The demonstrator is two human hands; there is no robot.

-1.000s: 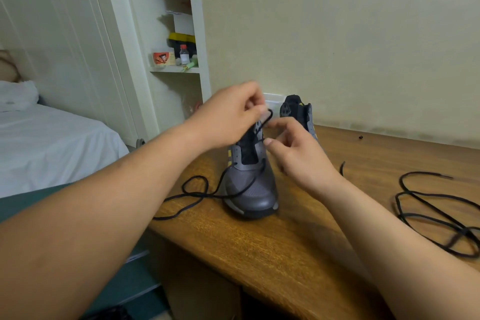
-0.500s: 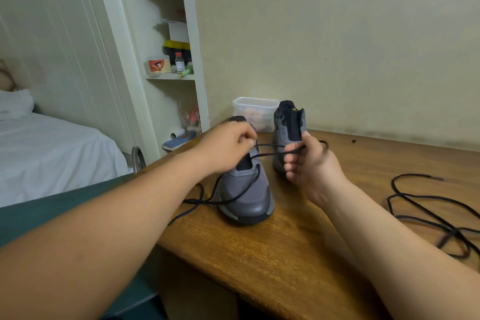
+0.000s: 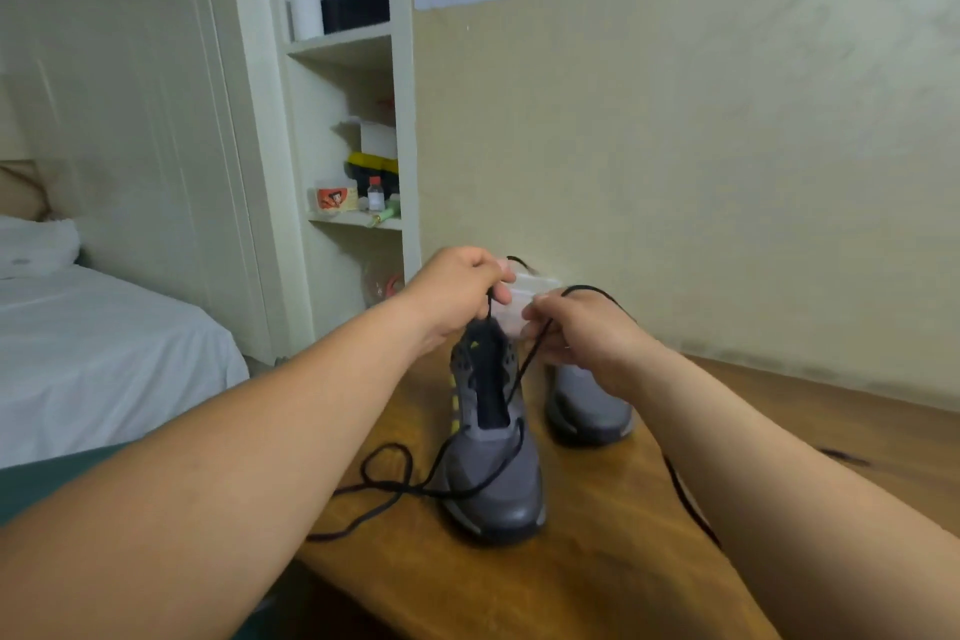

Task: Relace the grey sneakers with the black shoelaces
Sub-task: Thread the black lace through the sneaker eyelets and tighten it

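- While the left hand (image 3: pixel 457 296) and right hand (image 3: pixel 589 335) each pinch the black shoelace (image 3: pixel 522 369) above it, the near grey sneaker (image 3: pixel 496 473) on the table (image 3: pixel 597 561) looks barely laced.
- Second sneaker (image 3: pixel 587 408), just behind, seems unlaced.

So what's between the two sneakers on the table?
Only a narrow strip of bare table shows between the near sneaker and the far sneaker, in the head view; the lace is held higher up.
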